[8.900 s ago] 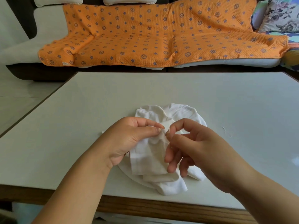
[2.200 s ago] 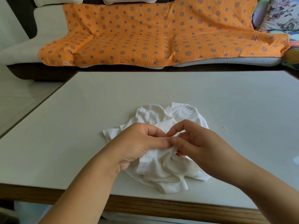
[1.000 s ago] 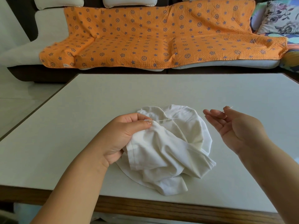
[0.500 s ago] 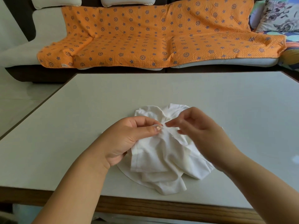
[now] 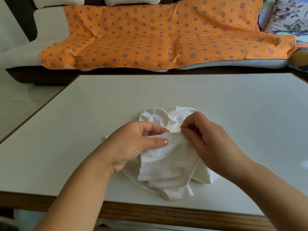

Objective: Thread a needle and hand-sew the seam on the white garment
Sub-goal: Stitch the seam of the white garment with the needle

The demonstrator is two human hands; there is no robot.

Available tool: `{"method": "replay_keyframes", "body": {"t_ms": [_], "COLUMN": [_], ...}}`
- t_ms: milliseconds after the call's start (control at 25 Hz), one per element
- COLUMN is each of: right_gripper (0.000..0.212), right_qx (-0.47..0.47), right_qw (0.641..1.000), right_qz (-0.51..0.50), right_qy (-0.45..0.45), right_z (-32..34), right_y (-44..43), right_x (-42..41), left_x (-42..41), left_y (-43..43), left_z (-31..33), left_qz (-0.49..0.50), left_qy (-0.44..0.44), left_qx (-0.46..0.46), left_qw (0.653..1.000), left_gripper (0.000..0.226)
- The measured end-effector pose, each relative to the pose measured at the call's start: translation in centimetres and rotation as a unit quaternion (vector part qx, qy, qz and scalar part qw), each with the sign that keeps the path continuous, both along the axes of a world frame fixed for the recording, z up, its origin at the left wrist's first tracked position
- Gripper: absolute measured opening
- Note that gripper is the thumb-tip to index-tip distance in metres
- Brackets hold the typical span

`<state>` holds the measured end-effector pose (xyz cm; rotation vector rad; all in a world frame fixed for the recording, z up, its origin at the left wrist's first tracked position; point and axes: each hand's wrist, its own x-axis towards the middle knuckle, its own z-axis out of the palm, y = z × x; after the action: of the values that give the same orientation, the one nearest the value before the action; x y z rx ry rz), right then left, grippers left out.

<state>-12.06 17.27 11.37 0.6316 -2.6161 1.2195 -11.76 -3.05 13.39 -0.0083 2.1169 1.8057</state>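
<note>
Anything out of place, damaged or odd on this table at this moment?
Only one small thing: a loose thread scrap lies on the table, right of the right hand, which pinches the needle, and apart from the white garment. The garment is bunched, as sewing needs; no damage shows.

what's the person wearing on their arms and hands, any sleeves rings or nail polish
Both forearms are bare as far as the view shows: no sleeves, no watch or bracelet at either wrist. The left hand and right hand have no gloves and no visible rings. The left thumbnail carries a shimmery golden polish; the right hand's nails are turned out of sight.
</note>
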Motion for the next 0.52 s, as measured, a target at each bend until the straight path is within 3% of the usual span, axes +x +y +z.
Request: {"method": "replay_keyframes", "body": {"t_ms": [200, 320, 520], "right_gripper": [0.016, 0.026, 0.027], "right_qx": [0.005, -0.003, -0.025], "right_qw": [0.999, 0.999, 1.0], "right_qz": [-0.001, 0.002, 0.002], "right_qy": [0.036, 0.032, 0.013], "right_z": [-0.41, -0.26, -0.09], "right_y": [0.35, 0.4, 0.28], "right_x": [-0.38, -0.42, -0.29], "left_x": [0.17, 0.0, -0.51], "left_y": [0.42, 0.39, 0.23], "left_z": [0.06, -0.26, -0.88], "left_qz": [-0.007, 0.016, 0.042], "left_qy": [0.021, 0.046, 0.068], "left_qx": [-0.042, -0.056, -0.046], "left_qw": [0.999, 0.997, 0.996], "left_gripper": [0.028, 0.033, 0.005]}}
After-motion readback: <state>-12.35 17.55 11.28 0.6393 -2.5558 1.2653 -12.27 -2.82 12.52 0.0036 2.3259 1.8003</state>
